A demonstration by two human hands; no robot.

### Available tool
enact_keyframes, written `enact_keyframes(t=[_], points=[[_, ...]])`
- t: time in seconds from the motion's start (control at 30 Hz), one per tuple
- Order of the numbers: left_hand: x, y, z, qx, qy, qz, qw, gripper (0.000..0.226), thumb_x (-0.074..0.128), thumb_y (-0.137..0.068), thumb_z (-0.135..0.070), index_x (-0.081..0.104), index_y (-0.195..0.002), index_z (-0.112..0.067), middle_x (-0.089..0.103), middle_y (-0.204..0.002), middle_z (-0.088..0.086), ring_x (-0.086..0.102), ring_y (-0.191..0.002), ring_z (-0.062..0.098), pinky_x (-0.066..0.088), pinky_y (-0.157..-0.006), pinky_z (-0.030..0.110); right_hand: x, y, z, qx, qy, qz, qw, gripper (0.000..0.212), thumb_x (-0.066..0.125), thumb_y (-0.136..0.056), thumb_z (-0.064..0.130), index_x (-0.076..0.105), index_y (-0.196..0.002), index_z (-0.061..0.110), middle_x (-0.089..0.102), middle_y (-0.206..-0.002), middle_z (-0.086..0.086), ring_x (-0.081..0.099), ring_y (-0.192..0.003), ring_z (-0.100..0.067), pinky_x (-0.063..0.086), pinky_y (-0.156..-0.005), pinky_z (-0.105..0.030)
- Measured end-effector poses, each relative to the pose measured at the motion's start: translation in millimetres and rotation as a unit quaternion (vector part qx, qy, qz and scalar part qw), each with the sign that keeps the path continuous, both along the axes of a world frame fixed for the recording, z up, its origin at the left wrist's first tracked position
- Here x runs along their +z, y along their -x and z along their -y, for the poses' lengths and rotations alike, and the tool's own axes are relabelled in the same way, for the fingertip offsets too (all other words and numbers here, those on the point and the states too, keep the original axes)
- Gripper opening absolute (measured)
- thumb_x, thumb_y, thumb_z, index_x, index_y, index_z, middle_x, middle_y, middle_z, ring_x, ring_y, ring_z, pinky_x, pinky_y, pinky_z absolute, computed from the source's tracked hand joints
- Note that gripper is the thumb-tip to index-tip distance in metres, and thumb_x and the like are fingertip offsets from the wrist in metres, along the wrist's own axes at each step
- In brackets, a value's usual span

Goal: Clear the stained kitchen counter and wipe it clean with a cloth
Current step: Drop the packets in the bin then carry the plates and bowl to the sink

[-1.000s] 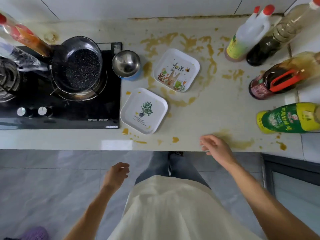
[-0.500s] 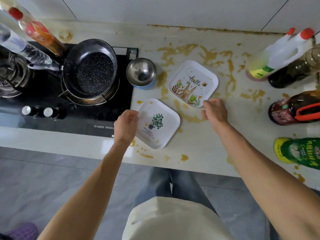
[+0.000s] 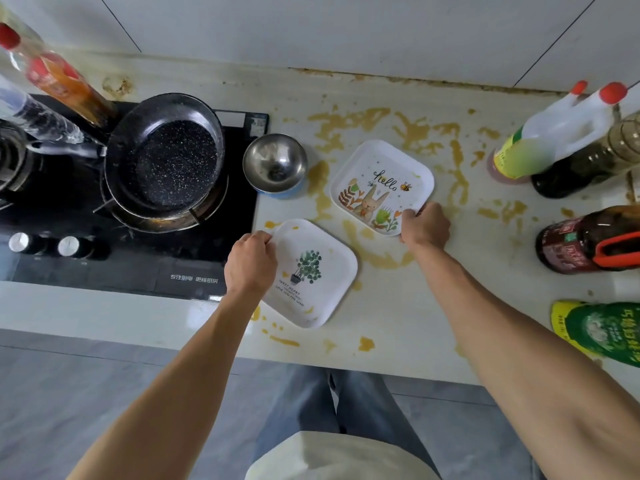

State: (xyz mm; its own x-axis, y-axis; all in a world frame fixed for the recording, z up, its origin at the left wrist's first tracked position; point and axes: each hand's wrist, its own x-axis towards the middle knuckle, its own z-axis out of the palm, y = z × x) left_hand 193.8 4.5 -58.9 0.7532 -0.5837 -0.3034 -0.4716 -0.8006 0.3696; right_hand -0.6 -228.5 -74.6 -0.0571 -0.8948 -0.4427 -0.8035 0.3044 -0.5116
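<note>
Head view: both hands on square plates, stained counter (image 3: 433, 306) centre.
Left hand (image 3: 250, 262): fingers curled over plant plate (image 3: 311, 275) at 9 o'clock edge.
Right hand (image 3: 425, 226): pinching rabbit plate (image 3: 381, 185) at 5 o'clock corner.
Tip: lift level; sauce smears underneath may drip.
Cloth: none visible.
</note>
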Motion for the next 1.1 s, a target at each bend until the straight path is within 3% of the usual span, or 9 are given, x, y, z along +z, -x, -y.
enact_keyframes(t=[0.2, 0.33, 0.47, 0.57, 0.63, 0.73, 0.87, 1.0, 1.1], points=[[6.0, -2.5, -10.4, -0.004, 0.012, -0.023, 1.0, 0.022, 0.044, -0.109, -0.023, 0.062, -0.114, -0.011, 0.064, -0.11, 0.01, 0.061, -0.091, 0.037, 0.041, -0.074, 0.042, 8.8, -6.9, -5.9, -0.046, 0.005, 0.068, 0.997, 0.038, 0.039, -0.101, 0.025, 0.052, -0.125, 0.0, 0.064, -0.13, -0.02, 0.066, -0.112, -0.045, 0.056, -0.093, -0.055], [15.7, -4.9, -22.6, 0.038, 0.05, -0.062, 0.996, 0.026, 0.039, -0.112, -0.022, 0.059, -0.118, -0.006, 0.062, -0.096, 0.006, 0.055, -0.087, 0.028, 0.041, -0.075, 0.04, 12.6, -2.0, -13.3, -0.054, 0.009, 0.105, 0.993, 0.03, 0.035, -0.104, 0.022, 0.05, -0.122, 0.004, 0.065, -0.124, -0.021, 0.062, -0.112, -0.039, 0.042, -0.08, -0.034], [26.9, -6.6, -35.8, 0.084, 0.086, -0.086, 0.989, 0.02, 0.035, -0.111, -0.023, 0.051, -0.106, -0.012, 0.055, -0.084, -0.004, 0.051, -0.074, 0.016, 0.036, -0.063, 0.036, 16.3, 11.3, -26.7, -0.05, 0.014, 0.131, 0.99, 0.027, 0.034, -0.104, 0.024, 0.051, -0.118, 0.01, 0.068, -0.109, -0.011, 0.062, -0.099, -0.034, 0.038, -0.076, -0.031], [37.5, -7.0, -37.7, 0.123, 0.119, -0.096, 0.981, 0.017, 0.036, -0.111, -0.024, 0.048, -0.104, -0.013, 0.054, -0.086, -0.006, 0.049, -0.075, 0.008, 0.034, -0.057, 0.03, 21.6, 24.7, -42.6, -0.038, 0.02, 0.136, 0.99, 0.035, 0.034, -0.106, 0.032, 0.058, -0.119, 0.01, 0.069, -0.095, -0.001, 0.065, -0.104, -0.034, 0.036, -0.075, -0.027], [45.7, -4.7, -32.9, 0.139, 0.138, -0.106, 0.975, 0.018, 0.036, -0.11, -0.026, 0.048, -0.105, -0.013, 0.054, -0.086, -0.006, 0.049, -0.075, 0.008, 0.035, -0.057, 0.029, 25.9, 34.0, -56.7, -0.029, 0.009, 0.138, 0.99, 0.049, 0.033, -0.107, 0.046, 0.065, -0.121, 0.012, 0.073, -0.108, -0.008, 0.065, -0.109, -0.032, 0.037, -0.081, -0.026], [56.6, 5.9, -18.9, 0.129, 0.155, -0.118, 0.972, 0.018, 0.036, -0.11, -0.028, 0.047, -0.106, -0.014, 0.055, -0.087, -0.006, 0.051, -0.075, 0.007, 0.036, -0.056, 0.028, 35.0, 45.2, -81.4, -0.027, -0.022, 0.163, 0.986, 0.057, 0.029, -0.103, 0.062, 0.068, -0.105, 0.021, 0.072, -0.09, 0.005, 0.069, -0.095, -0.023, 0.042, -0.079, -0.026], [64.1, 31.4, 0.6, 0.102, 0.171, -0.126, 0.972, 0.016, 0.037, -0.11, -0.027, 0.045, -0.103, -0.016, 0.056, -0.087, -0.006, 0.052, -0.075, 0.006, 0.034, -0.057, 0.024, 49.6, 53.6, -112.2, -0.049, -0.056, 0.225, 0.971, 0.051, 0.031, -0.098, 0.072, 0.066, -0.092, 0.035, 0.071, -0.089, 0.015, 0.066, -0.074, 0.013, 0.049, -0.071, -0.021], [63.6, 56.2, 6.7, 0.078, 0.184, -0.129, 0.971, 0.013, 0.039, -0.11, -0.022, 0.046, -0.102, -0.014, 0.058, -0.089, 0.0, 0.056, -0.082, 0.026, 0.043, -0.07, 0.041, 61.6, 62.2, -130.2, -0.02, -0.051, 0.234, 0.971, 0.05, 0.03, -0.099, 0.073, 0.063, -0.09, 0.036, 0.069, -0.087, 0.015, 0.062, -0.073, 0.01, 0.049, -0.071, -0.022], [61.8, 69.7, 8.2, 0.071, 0.192, -0.127, 0.97, 0.014, 0.04, -0.11, -0.02, 0.046, -0.101, -0.011, 0.058, -0.092, 0.002, 0.053, -0.081, 0.024, 0.036, -0.07, 0.037, 65.7, 67.2, -135.1, -0.003, -0.052, 0.236, 0.97, 0.06, 0.033, -0.097, 0.073, 0.061, -0.096, 0.021, 0.068, -0.087, 0.008, 0.06, -0.072, 0.005, 0.047, -0.065, -0.021]])
